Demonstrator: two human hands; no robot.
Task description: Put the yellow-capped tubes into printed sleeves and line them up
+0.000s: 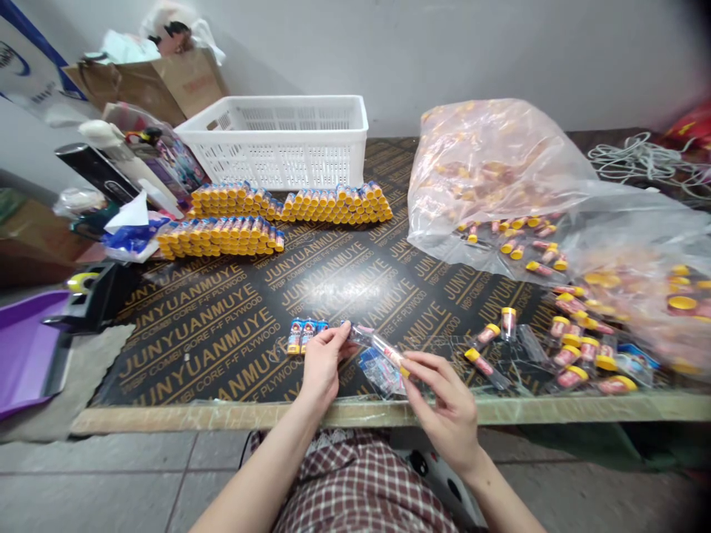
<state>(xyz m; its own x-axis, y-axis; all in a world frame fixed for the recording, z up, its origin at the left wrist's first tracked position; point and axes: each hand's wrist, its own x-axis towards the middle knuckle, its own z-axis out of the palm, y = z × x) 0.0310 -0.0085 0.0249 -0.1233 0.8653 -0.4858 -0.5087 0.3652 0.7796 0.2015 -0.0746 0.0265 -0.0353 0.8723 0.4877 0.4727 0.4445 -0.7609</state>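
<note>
Near the table's front edge, a clear tube (383, 348) with a yellow end is held between both hands. My left hand (326, 359) pinches its upper left end, where a dark or clear piece shows; details there are too small to tell. The fingers of my right hand (441, 400) close on the yellow end. Just left of my left hand stand several small blue-labelled tubes (295, 335) with yellow bottoms. Below the held tube lies a clear plastic packet with blue and pink print (381, 372).
Stacked yellow-ended tubes (336, 206) stand before a white basket (289, 155). Large plastic bags (494, 163) of tubes fill the right, with loose yellow-capped tubes (569, 357) in front. At the left are a black bottle (94, 170) and a purple dustpan (33, 348).
</note>
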